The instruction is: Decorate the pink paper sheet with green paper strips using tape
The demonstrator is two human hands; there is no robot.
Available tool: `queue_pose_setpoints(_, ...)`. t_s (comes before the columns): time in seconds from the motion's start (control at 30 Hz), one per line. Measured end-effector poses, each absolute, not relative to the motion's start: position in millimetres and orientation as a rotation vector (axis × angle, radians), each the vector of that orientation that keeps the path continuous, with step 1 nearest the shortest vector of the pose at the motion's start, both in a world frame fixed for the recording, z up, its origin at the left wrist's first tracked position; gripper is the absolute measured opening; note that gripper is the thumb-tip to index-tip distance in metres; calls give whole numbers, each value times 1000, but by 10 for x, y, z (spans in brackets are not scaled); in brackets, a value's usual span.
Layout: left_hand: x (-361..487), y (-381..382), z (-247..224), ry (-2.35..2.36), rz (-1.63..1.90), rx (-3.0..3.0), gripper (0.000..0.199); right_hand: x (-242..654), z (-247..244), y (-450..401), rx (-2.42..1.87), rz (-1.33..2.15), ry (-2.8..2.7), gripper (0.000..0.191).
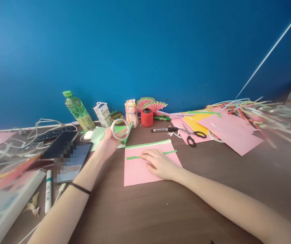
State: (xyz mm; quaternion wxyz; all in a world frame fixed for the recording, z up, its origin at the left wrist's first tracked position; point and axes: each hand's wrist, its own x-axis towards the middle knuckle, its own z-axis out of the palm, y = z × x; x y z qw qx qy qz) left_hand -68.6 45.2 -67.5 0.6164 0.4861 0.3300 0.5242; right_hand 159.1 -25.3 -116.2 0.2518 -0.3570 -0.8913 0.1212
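Observation:
My left hand [108,144] grips a roll of tape [113,129], raised a little over green paper sheets [97,136]. In front of me lies a sheet of pink paper [137,173] with a green band along its far edge. A thin green paper strip [170,152] runs across the sheet, its right end near the edge. My right hand [162,164] rests flat on the sheet, fingers stretched over the strip's middle. Black-handled scissors [191,139] lie open to the right, beside a black marker [164,129].
Along the blue wall stand a green-capped bottle [79,110], a milk carton [103,114], a red thread spool [147,118] and a pleated paper fan [157,107]. Pink sheets [239,137] and many paper strips [259,113] are at right. A phone [59,144], cables and a white marker [48,193] lie left.

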Motion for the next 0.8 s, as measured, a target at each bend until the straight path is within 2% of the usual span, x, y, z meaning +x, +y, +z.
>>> queue_pose_setpoints(0.3, -839, 661, -790, 904, 1226, 1171, 37, 1578, -1138, -259, -998, 337, -2417, 32)
queue_pose_setpoints(0.6, -566, 445, -752, 874, 1426, 925, 23, 1584, -1152, -261, -960, 307, -2411, 34)
queue_pose_setpoints(0.7, -404, 231, -762, 877, 1273, 1105, 28, 1573, -1161, -255, -963, 287, -2388, 37)
queue_pose_setpoints(0.8, -309, 75, -849, 1084, 1443, 1399, 29, 1566, -1160, -257, -988, 269, -2353, 36)
